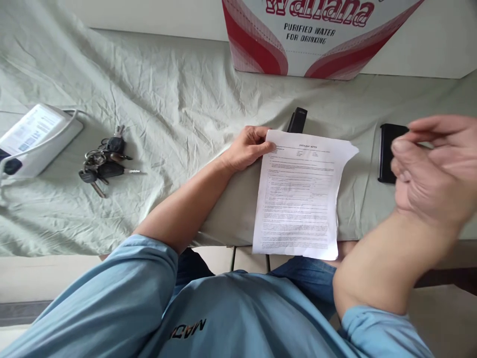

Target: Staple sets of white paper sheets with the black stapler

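A printed sheet of paper point(298, 199) lies across the front edge of the table, its lower end reaching over my lap. The sheet's top right corner is uneven and sticks out to a point. My left hand point(249, 148) grips the top left corner between thumb and fingers. Raised at the far right, my right hand point(434, 164) is apart from the sheet, its fingers curled in and the thumb pressed near them. Whether anything small is in them I cannot make out. Behind the sheet's top edge a black stapler-like object point(297, 120) is partly hidden.
A black flat case or phone point(387, 151) lies partly behind my right hand. On the left are a bunch of keys point(106, 161) and a white device with a cable point(44, 134). A red and white water carton point(320, 44) stands at the back of the cloth-covered table point(175, 99).
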A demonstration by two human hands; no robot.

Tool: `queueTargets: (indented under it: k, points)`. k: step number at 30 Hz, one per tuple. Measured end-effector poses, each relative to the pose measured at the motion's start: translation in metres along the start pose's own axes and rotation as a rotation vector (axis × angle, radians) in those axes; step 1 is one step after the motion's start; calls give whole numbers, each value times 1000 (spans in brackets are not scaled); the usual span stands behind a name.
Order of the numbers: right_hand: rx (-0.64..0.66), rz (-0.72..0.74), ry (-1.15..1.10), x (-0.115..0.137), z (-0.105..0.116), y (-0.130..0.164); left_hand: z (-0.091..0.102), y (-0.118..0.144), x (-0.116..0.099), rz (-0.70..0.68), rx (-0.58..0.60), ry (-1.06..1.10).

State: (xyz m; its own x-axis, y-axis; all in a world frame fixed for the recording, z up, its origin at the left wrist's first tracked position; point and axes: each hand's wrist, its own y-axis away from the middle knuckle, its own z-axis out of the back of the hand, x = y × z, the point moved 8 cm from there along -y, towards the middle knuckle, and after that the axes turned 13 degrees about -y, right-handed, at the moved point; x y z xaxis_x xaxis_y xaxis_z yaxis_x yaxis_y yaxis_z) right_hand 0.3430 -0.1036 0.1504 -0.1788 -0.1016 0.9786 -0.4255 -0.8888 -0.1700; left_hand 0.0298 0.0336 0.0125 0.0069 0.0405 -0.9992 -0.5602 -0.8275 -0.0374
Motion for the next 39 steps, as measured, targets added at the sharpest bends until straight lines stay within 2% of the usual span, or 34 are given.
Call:
queueTargets:
  k: [2,3,6,10,12,14,16,19,21,23,28,32,35,39]
  points:
    - [-107,-30,-39,-39,3,-28,3,-2,4,0,-21,38]
    - [-114,-117,-33,-58,5,-35,4,-4,6,-8,-27,54]
    - [-6,-364,-6,-95,12,-32,5,-8,8,-41,-35,84]
    - [198,-586,128,-112,12,-13,10,-12,11,-38,-77,61]
    - [281,-627,230,-116,6,-10,12,-11,11,-20,-101,31]
    - [300,-595,270,-118,-1,-12,12,-10,11,12,-99,1]
    - [246,-480,247,-113,-5,-19,10,-7,11,55,-68,-28]
    - [68,-276,156,-102,-1,-29,5,-4,9,84,-16,-82]
    - [-6,-205,121,-100,3,-32,5,-3,7,77,-15,-108]
    - [-8,-194,115,-103,3,-33,4,-3,6,77,-14,-111]
    - [33,-327,76,-114,-3,-31,2,-5,3,66,-13,-84]
    - [226,-474,26,-108,-18,-20,7,-5,5,41,-101,-24]
    - [342,-608,96,-105,-8,-9,22,-8,16,43,-254,29]
    - [308,-629,145,-103,24,-8,61,-16,38,-19,-495,109]
